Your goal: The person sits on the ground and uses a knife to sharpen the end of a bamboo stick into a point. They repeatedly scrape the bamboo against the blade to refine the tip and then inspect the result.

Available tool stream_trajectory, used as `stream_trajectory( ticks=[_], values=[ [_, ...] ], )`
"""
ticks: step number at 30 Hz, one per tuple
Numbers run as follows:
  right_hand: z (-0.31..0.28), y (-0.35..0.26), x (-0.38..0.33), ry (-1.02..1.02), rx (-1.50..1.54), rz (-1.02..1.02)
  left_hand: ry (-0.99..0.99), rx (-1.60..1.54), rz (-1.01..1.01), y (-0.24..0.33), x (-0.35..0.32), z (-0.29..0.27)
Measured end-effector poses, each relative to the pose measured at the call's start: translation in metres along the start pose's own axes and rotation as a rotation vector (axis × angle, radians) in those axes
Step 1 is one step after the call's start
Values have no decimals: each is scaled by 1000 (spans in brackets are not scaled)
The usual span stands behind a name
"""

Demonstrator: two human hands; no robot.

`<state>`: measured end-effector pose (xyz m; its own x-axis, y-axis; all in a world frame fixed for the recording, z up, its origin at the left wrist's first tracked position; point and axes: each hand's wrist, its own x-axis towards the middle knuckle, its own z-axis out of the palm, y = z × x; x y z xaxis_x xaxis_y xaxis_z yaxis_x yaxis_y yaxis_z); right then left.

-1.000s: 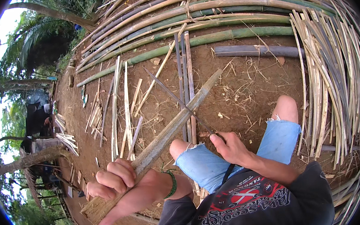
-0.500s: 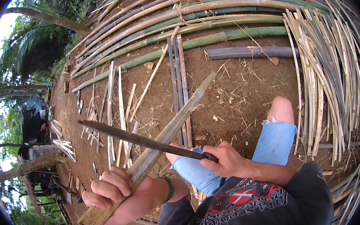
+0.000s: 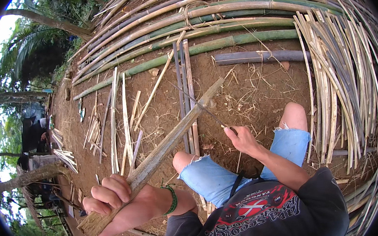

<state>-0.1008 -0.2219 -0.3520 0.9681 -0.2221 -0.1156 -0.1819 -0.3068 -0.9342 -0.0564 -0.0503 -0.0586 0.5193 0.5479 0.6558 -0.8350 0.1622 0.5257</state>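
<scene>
My left hand (image 3: 136,209) is closed around the thick lower end of a long, flat split bamboo piece (image 3: 167,152). The piece slants up and away to the right, its grey-brown face showing. In my right hand (image 3: 244,141) is the handle of a long dark-bladed knife (image 3: 210,114). Its thin blade crosses the bamboo near the far end and is seen almost edge-on. Whether the edge touches or bites into the bamboo I cannot tell.
Long bamboo poles (image 3: 218,44) lie across the far ground. A heap of split strips (image 3: 330,92) is at the right, with more strips (image 3: 113,120) left of centre. A short dark pole (image 3: 260,57) rests ahead. My bent knees (image 3: 293,118) are below the work.
My right hand has moved forward and slightly right with the knife. The blade has gone from crossing the bamboo's middle to crossing near its far end. My left hand keeps its grip.
</scene>
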Motion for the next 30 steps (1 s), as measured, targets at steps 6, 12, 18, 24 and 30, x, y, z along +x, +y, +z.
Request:
stream_trajectory(
  ticks=[6, 12, 18, 24, 30],
  values=[
    [-4, -95, -35, -215, 227, -466, -107, -94, 17, 5, 0, -9],
    [-11, 56, 29, 34, -14, 329, -128, -93, -4, 4, -1, 1],
    [-31, -96, -23, -285, 212, -126, -412, -256, -46, 2, 7, -1],
    [-24, -38, -12, -125, 191, 46, -457, -288, -54, 2, 0, 7],
    [-39, -120, -43, -298, 298, -357, -588, -356, -47, 2, 1, -2]
  ],
)
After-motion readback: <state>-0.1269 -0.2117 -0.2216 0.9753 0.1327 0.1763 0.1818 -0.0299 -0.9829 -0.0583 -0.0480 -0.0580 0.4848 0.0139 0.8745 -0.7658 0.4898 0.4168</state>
